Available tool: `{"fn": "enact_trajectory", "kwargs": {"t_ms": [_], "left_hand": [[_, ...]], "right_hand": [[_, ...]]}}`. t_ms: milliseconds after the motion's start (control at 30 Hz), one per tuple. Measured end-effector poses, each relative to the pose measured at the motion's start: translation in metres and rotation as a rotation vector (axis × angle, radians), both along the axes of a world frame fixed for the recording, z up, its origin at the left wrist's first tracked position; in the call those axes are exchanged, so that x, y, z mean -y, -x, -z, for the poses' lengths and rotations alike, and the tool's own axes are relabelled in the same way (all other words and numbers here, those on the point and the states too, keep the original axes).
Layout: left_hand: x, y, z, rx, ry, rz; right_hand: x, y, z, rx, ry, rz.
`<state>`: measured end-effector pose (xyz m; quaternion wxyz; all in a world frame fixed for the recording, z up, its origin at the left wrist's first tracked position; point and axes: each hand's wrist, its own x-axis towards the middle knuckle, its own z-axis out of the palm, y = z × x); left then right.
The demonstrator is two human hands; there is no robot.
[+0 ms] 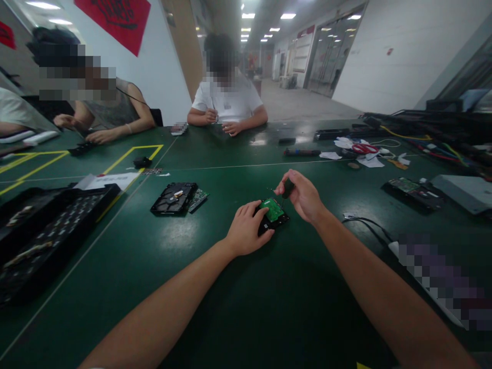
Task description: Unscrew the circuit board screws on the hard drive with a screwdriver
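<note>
A hard drive with a green circuit board facing up lies on the green table in front of me. My left hand grips it from the left, fingers over its top and thumb along the near edge. In my right hand is a screwdriver, its dark handle pinched between the fingers. The thin shaft points down at the right side of the board; whether its tip touches a screw I cannot tell.
Left of the drive sit an opened black drive case and a loose circuit board. A black tray with parts stands farther left. Another drive, a power strip and cables lie right. Co-workers sit across the table.
</note>
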<state>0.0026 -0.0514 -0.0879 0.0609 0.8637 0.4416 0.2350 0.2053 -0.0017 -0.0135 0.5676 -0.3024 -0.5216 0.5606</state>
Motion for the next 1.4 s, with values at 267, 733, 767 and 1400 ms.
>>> {"fn": "enact_trajectory", "kwargs": {"t_ms": [267, 733, 767, 1400], "left_hand": [[0.0004, -0.0007, -0.0001, -0.001, -0.007, -0.004], [0.0016, -0.0001, -0.0046, -0.011, 0.008, -0.002], [0.0016, -0.0002, -0.0048, -0.009, 0.010, -0.003], [0.0017, -0.0007, -0.0032, 0.011, 0.004, 0.001]], "right_hand": [[-0.0005, 0.0007, 0.0002, 0.028, 0.002, 0.009], [-0.0036, -0.0004, 0.0016, 0.027, 0.000, 0.028], [-0.0035, -0.0003, 0.0019, 0.022, -0.003, 0.028], [-0.0068, -0.0051, 0.0006, 0.182, -0.098, 0.092]]}}
